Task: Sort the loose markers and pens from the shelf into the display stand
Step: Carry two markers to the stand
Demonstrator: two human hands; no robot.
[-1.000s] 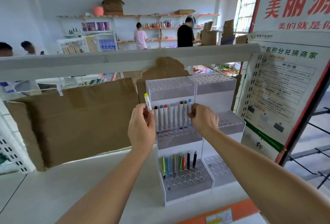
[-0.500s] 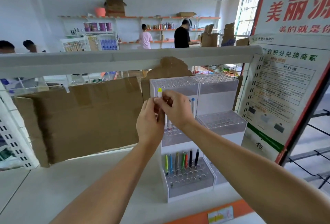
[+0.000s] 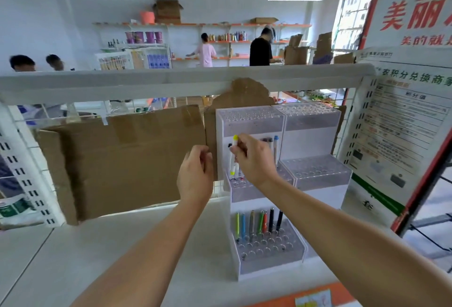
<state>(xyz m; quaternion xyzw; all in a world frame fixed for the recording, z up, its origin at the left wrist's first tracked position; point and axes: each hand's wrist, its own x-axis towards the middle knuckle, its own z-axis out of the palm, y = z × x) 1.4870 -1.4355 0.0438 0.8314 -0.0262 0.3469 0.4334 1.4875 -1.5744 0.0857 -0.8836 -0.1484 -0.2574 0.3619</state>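
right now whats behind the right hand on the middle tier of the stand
Behind the right hand, which holds a yellow-capped marker, stand more markers in the middle tier: a blue cap shows past it. The hand covers their barrels, so their count is unclear.

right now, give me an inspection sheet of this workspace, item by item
surface: white shelf board, orange edge strip at the front.
job's things: tiered display stand; yellow-capped marker being lowered into the middle tier's left end; blue-capped marker stands at that tier's right; coloured pens fill the back row of the bottom tier.
clutter: second display stand alongside, its holes look unfilled; taped cardboard sheet against the back grille.
grippers: right hand pinches the marker; left hand loosely curled beside the stand, holds nothing visible.
cables: nothing seen.
surroundings: printed notice board at right; people at far shelves.
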